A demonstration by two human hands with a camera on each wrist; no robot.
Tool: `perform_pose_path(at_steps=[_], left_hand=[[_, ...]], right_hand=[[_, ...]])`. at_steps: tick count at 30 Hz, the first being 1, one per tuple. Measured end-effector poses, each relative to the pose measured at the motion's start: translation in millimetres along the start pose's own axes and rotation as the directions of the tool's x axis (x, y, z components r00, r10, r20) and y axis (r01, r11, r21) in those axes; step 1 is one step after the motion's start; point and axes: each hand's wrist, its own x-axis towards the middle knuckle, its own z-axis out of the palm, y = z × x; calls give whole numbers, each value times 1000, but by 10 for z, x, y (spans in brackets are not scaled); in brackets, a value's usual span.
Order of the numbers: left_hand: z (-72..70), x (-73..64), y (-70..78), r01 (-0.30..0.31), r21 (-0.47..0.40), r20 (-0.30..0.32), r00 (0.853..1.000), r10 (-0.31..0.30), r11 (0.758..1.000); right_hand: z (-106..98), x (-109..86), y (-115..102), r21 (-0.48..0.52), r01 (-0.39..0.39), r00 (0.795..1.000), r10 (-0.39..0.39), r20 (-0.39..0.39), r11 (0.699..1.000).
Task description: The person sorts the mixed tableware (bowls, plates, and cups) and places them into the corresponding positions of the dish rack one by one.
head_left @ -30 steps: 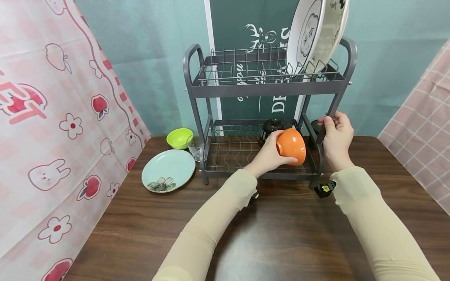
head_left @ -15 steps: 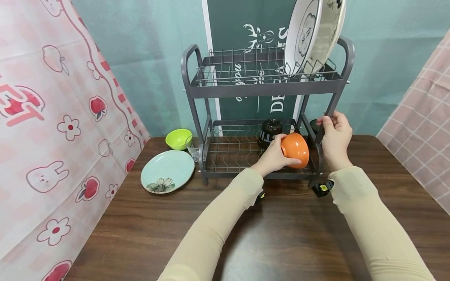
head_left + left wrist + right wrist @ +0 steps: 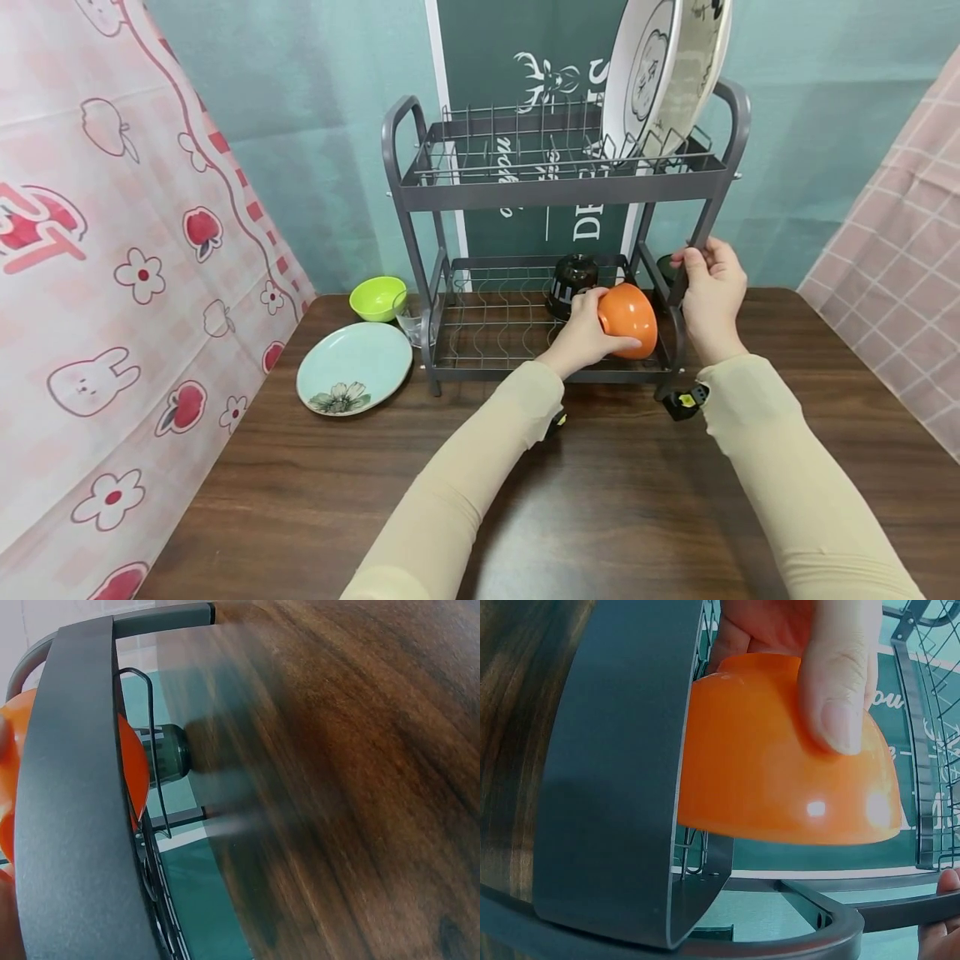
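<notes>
My left hand (image 3: 581, 337) holds an orange bowl (image 3: 630, 321) by its base, the bowl tipped on its side with the mouth facing right. It is at the right end of the lower tier of a grey two-tier dish rack (image 3: 555, 195). In the right wrist view the thumb lies along the outside of the bowl (image 3: 780, 780), and the rack's front rail covers part of it. My right hand (image 3: 714, 300) grips the rack's right post. Just behind the bowl, a black bowl (image 3: 572, 283) stands upside down on the lower tier.
Two large white plates (image 3: 637, 75) stand upright on the upper tier at right. Left of the rack are a light blue plate (image 3: 356, 358), a lime green bowl (image 3: 377, 298) and a clear glass (image 3: 411, 321). A dark green cup (image 3: 172, 754) is behind the rack's right side.
My left hand has moved the orange bowl a little to the right and down, then barely shifted. The right hand keeps its grip on the post. The head view has drifted slightly.
</notes>
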Motion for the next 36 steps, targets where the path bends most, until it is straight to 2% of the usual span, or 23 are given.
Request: perform_pose_path(at_steps=[9,14,20,23,30,36], left_hand=[[17,-5,-3,-8,-28,8,1000,8,1000],[17,-6,-13,-6,-18,14,1000,6,1000],[15,12,-6,-39,-13,21,999,39,999],[11,20,1,-52,6,23,998,52,999],[-6,40,6,-82,122,37,996,78,989],[-21,42,4,-68,122,56,997,62,990]], right_hand=[[54,-107,-152,4,5,1000,-5,5,1000],[65,-105,-153,-11,-3,1000,3,12,1000],[67,-121,-178,-20,0,1000,0,9,1000],[67,-121,-184,-20,-1,1000,1,9,1000],[64,-119,-173,-39,2,1000,-2,-1,999],[54,-116,-182,-23,5,1000,-6,-13,1000]])
